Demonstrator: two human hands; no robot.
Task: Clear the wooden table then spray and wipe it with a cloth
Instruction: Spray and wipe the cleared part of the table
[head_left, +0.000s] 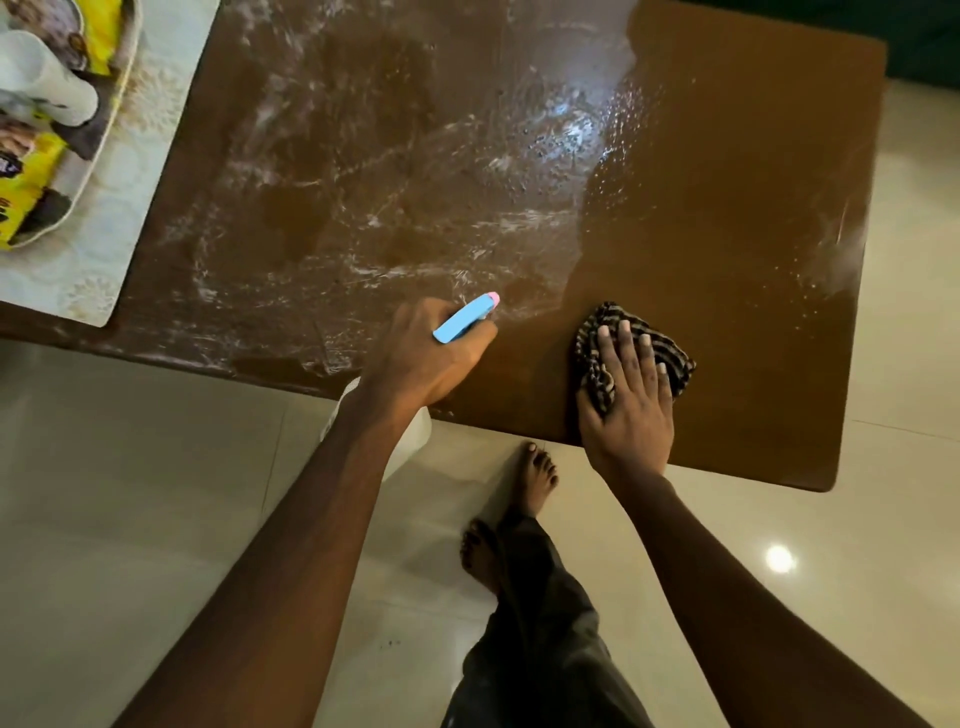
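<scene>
Head view, aimed steeply down. Stood barefoot at the near edge of the wooden table (727, 156), one foot (537, 478) just short of the edge, the other behind it, dark trousers (545, 623) above both, pale glossy floor (156, 467) all round.

Gripped the spray bottle (465, 318) in the left hand (431, 358), fingers wrapped tight round its neck; blue head with pink tip pointed away and to the right, over the tabletop near the front edge. White body of the bottle hung below the hand, partly hidden by wrist and table edge.

Pressed the right hand (628, 400) flat, fingers spread, on the cloth (678, 364): dark, light-striped, bunched, lying on the table close to the front edge, right of the bottle. Thumb side of the cloth tucked under the palm; not clenched. Kept the two hands apart, near each other, neither touching.

Showed white streaks and smears of spray across the left and middle of the tabletop, fine droplets under a bright glare toward the far middle. Looked darker, smoother and mostly free of streaks on the right part, apart from a faint smear by the right edge.

Carried at the far left corner a pale patterned placemat (104, 249), on it an oval tray (111, 130) holding yellow packets (31, 176) and a white cup (47, 78) lying tilted; well apart from both hands.
</scene>
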